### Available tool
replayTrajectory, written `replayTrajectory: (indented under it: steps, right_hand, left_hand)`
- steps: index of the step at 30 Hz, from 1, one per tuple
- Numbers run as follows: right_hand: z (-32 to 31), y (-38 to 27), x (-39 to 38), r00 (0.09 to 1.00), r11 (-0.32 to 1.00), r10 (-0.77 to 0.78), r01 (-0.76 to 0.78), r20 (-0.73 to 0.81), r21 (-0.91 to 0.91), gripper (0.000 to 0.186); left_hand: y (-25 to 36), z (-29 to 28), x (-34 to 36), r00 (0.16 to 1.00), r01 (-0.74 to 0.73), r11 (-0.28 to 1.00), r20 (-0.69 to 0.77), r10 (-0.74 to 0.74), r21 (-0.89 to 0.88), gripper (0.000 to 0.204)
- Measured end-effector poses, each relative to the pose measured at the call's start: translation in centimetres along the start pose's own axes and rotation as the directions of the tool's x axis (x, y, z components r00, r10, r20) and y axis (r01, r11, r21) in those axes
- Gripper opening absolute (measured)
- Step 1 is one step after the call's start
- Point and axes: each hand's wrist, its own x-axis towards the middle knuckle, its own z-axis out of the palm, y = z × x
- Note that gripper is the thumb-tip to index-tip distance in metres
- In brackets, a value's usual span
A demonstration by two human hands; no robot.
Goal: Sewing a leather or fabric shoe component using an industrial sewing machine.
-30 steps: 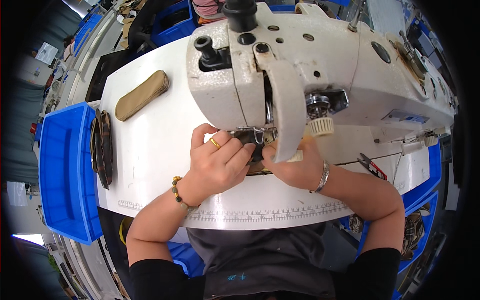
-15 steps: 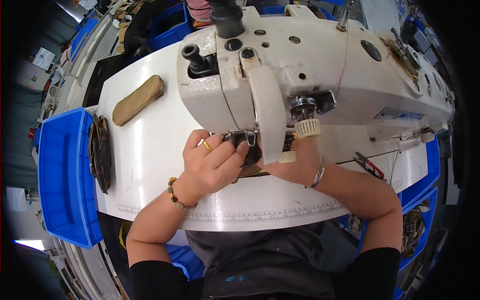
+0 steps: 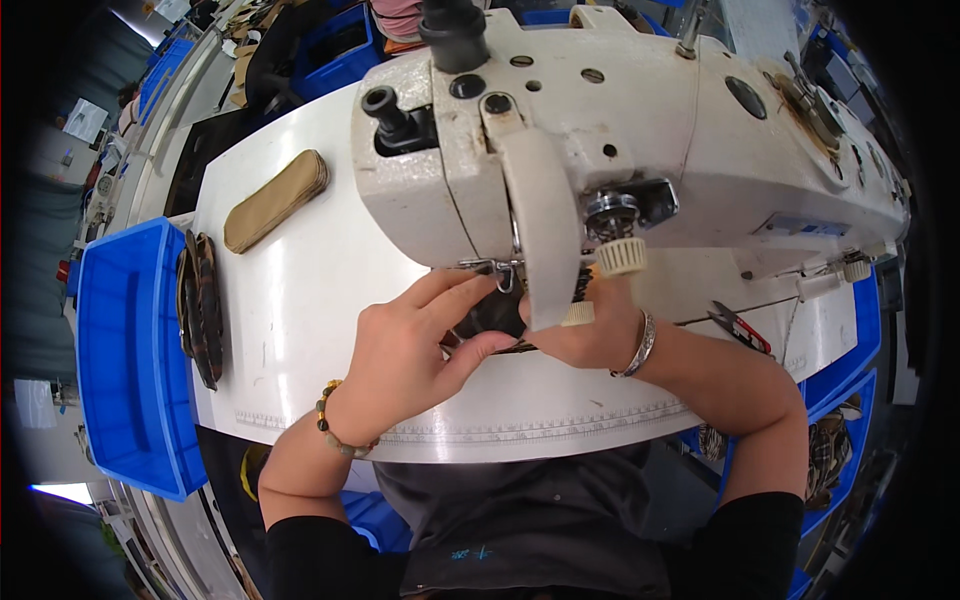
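A white sewing machine [image 3: 620,110] overhangs the work, its metal presser foot [image 3: 505,275] right above a small dark fabric piece [image 3: 492,315]. My left hand [image 3: 405,345] grips the left side of this piece, fingers at the presser foot and thumb along the near edge. At the right side, my right hand [image 3: 590,330] holds the same piece close to the needle area. The machine's white guard and tension knob hide part of the right fingers. The underside of the fabric cannot be seen.
A stack of tan, oblong fabric pieces [image 3: 277,200] lies on the white table [image 3: 300,330]. Folded dark plaid pieces [image 3: 202,310] rest at the left edge beside a blue bin [image 3: 130,360]. Red-handled thread snips [image 3: 740,328] lie at the right. Another blue bin holds plaid fabric [image 3: 828,455].
My left hand has opened out from a bunched grip, its thumb moving to the near edge of the fabric. The right hand stays nearly in place. More dark fabric shows.
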Motion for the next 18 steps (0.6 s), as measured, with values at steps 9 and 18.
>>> replayTrajectory:
  steps: [9, 18]
  right_hand:
    - [-0.2, -1.0, -0.2, 0.969, 0.919, -0.229, 0.247, 0.093, -0.308, 0.014]
    - [-0.3, -1.4, -0.4, 0.977, 0.951, -0.169, 0.196, 0.127, -0.239, 0.016]
  left_hand:
    - [-1.6, 0.3, 0.8, 0.988, -0.098, 0.995, 0.122, 0.098, -0.006, 0.032]
    - [-1.3, 0.6, 1.0, 0.982, -0.162, 0.986, 0.109, 0.157, 0.039, 0.026]
